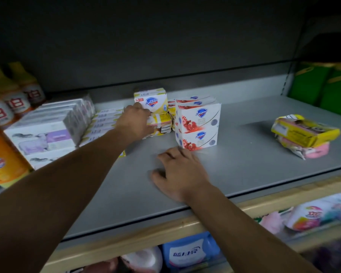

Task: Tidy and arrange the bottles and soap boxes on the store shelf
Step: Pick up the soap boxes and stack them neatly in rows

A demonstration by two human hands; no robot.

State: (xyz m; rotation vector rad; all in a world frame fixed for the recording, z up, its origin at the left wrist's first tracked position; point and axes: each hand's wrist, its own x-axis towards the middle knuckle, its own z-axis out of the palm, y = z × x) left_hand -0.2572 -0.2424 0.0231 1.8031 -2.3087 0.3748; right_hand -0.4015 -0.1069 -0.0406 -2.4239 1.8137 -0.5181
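My left hand [135, 121] reaches to the back of the grey shelf [234, 170] and grips a yellow and pink soap pack [161, 123] lying under a white and yellow Safeguard box [153, 99]. Just right of them stands a stack of white and red Safeguard soap boxes [198, 125]. My right hand [180, 172] rests flat on the shelf in front of that stack, fingers spread, holding nothing. At the far left stand yellow-capped bottles [14, 97] and an orange bottle [2, 160].
White and purple boxes [47, 131] and flat slim boxes [104, 123] fill the shelf's left side. A loose pile of yellow and pink soap packs [305, 134] lies at the right. Green packs [323, 87] stand at the far right. The lower shelf holds bagged goods [191, 251].
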